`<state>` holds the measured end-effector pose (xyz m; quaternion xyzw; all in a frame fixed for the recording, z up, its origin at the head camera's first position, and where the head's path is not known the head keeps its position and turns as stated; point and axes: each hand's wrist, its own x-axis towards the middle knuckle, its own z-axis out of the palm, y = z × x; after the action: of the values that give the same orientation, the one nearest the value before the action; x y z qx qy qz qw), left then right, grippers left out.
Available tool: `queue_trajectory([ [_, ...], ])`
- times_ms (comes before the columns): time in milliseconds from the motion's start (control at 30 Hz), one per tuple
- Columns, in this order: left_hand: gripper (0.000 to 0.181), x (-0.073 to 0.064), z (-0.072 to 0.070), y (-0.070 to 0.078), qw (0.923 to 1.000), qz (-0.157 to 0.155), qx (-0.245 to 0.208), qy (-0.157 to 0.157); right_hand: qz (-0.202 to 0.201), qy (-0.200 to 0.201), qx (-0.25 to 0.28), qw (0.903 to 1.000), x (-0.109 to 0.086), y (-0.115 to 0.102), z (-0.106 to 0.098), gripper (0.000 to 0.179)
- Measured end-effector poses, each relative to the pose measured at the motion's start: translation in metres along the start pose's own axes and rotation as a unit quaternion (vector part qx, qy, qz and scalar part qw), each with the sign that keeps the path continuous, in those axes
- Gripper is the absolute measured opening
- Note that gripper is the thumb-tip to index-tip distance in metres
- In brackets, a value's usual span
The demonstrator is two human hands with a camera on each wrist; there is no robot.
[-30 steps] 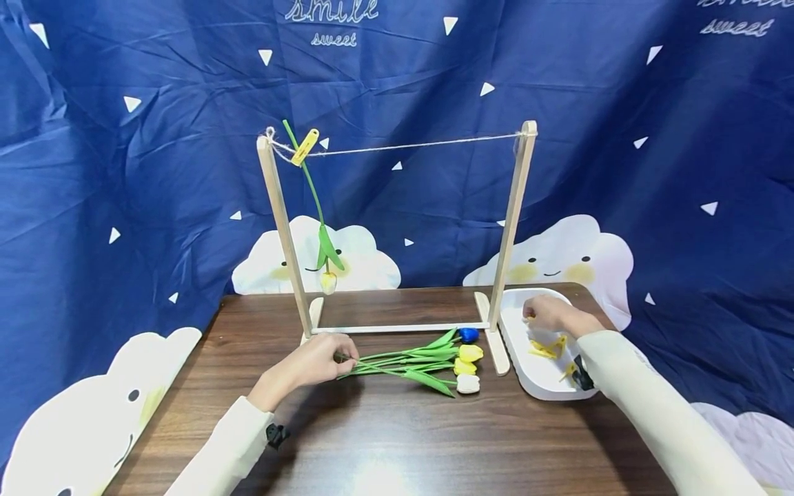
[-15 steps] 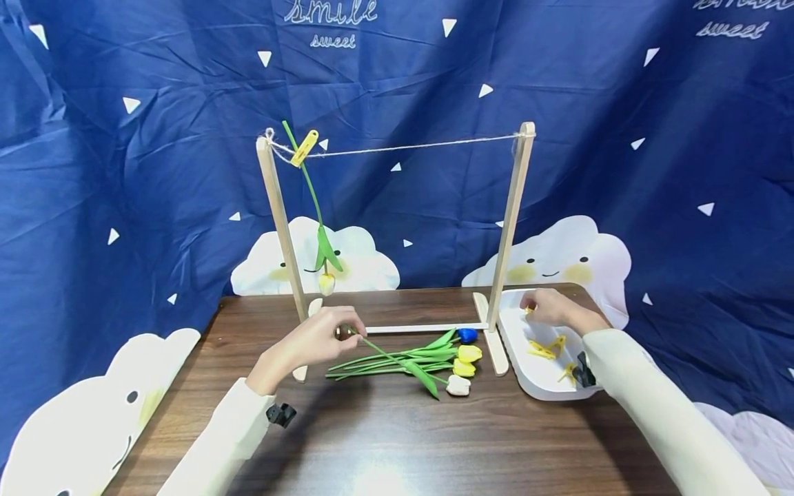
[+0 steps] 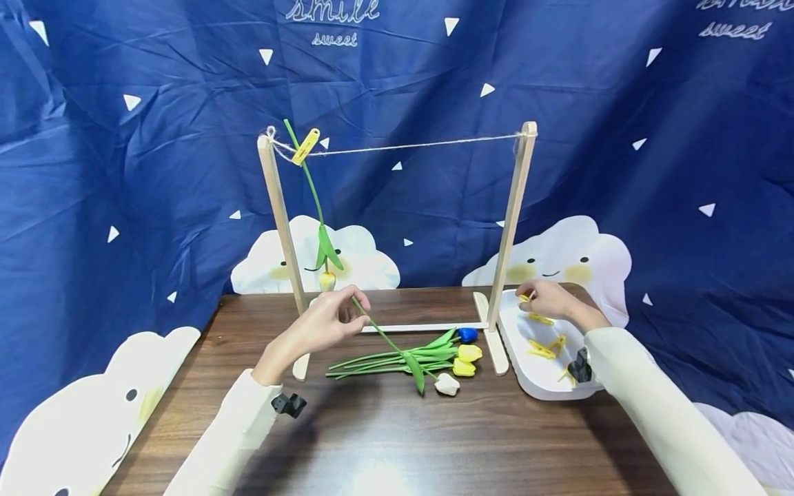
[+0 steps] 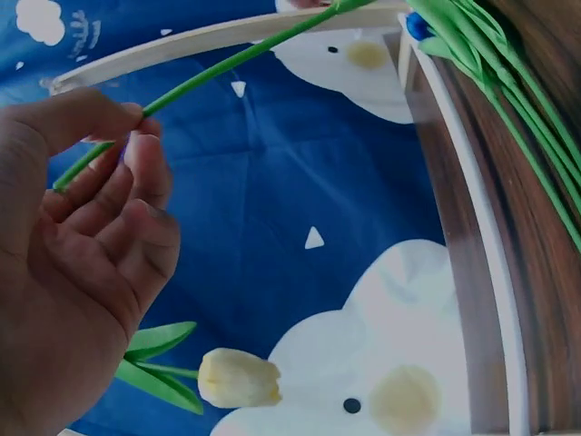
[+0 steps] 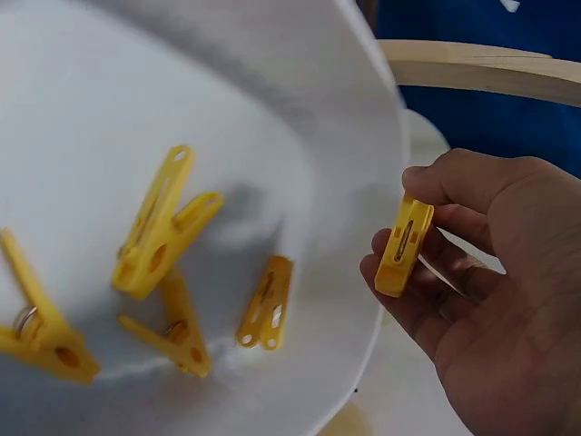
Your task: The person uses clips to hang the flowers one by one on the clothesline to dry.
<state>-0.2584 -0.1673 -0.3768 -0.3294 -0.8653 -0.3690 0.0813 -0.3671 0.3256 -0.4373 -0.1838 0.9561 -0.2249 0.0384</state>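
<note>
Thumb and fingers of the left hand [image 3: 325, 320] are drawn narrow, pinching the green stem of a white artificial tulip [image 3: 446, 384]; its flower end slopes down over the dark brown wood-grain table [image 3: 397, 434], and whether it touches I cannot tell from here. Fingertips and thumb of the right hand [image 5: 508, 241] hold a small yellow plastic clothespin [image 5: 404, 250] at the far end of a rounded white tray [image 3: 552, 394]. Four loose yellow clothespins [image 5: 154, 245] lie in the tray in the right-wrist view.

Between the hands lie one blue tulip [image 3: 468, 335] and two yellow tulips [image 3: 469, 353], stems bundled. Above, a pale twine line [image 3: 403, 146] spans a light wooden frame [image 3: 511, 227]; near its left post, a white-and-yellow tulip [image 3: 325, 248] hangs flower down, fixed by a yellow clip [image 3: 306, 147].

Progress, as judged: one flower is hung; a second, with its clothespin, is in hand but not yet at the line; three remain on the table.

Obscured: the left hand covers the stem's cut end in the head view and part of the frame's left foot; the white flower falls outside the left-wrist view. A black wrist device [image 3: 582, 366] masks part of the tray, which the right-wrist view also crops.
</note>
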Motion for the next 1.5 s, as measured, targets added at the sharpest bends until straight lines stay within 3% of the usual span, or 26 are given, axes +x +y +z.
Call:
queue_trajectory([
  [167,0.008,0.004,0.001,0.001,0.9977,-0.013,-0.064,0.016,-0.001,0.011,0.030,0.9995,-0.002,-0.012,-0.012,0.036],
  [233,0.006,0.006,0.001,0.001,0.9936,-0.014,-0.111,0.013,-0.003,0.022,0.046,0.9987,-0.003,-0.016,-0.016,0.036],
  [300,0.006,0.008,0.001,0.000,0.9865,-0.007,-0.163,0.001,-0.008,0.032,0.058,0.9978,-0.003,-0.019,-0.019,0.036],
  [400,0.007,0.010,0.002,0.001,0.9698,-0.001,-0.243,-0.023,-0.012,0.049,0.067,0.9965,-0.002,-0.022,-0.022,0.035],
  [500,0.008,0.013,0.004,0.001,0.9611,0.009,-0.274,-0.031,-0.010,0.070,0.069,0.9951,-0.001,-0.024,-0.023,0.034],
  [633,0.010,0.017,0.005,0.003,0.9625,0.018,-0.270,-0.014,0.004,0.096,0.076,0.9925,-0.001,-0.029,-0.025,0.035],
  [833,0.017,0.020,0.004,0.010,0.9625,-0.004,-0.271,0.015,0.036,0.118,0.106,0.9867,-0.003,-0.046,-0.033,0.046],
  [1067,0.020,0.029,0.002,0.015,0.9700,0.015,-0.230,0.077,0.054,0.160,0.133,0.9766,-0.002,-0.062,-0.043,0.045],
  [1267,0.022,0.035,0.000,0.016,0.9680,0.042,-0.212,0.128,0.021,0.194,0.173,0.9653,-0.006,-0.074,-0.049,0.046],
  [1500,0.021,0.040,-0.004,0.020,0.9584,0.031,-0.230,0.167,-0.013,0.225,0.183,0.9569,-0.010,-0.090,-0.055,0.046],
])
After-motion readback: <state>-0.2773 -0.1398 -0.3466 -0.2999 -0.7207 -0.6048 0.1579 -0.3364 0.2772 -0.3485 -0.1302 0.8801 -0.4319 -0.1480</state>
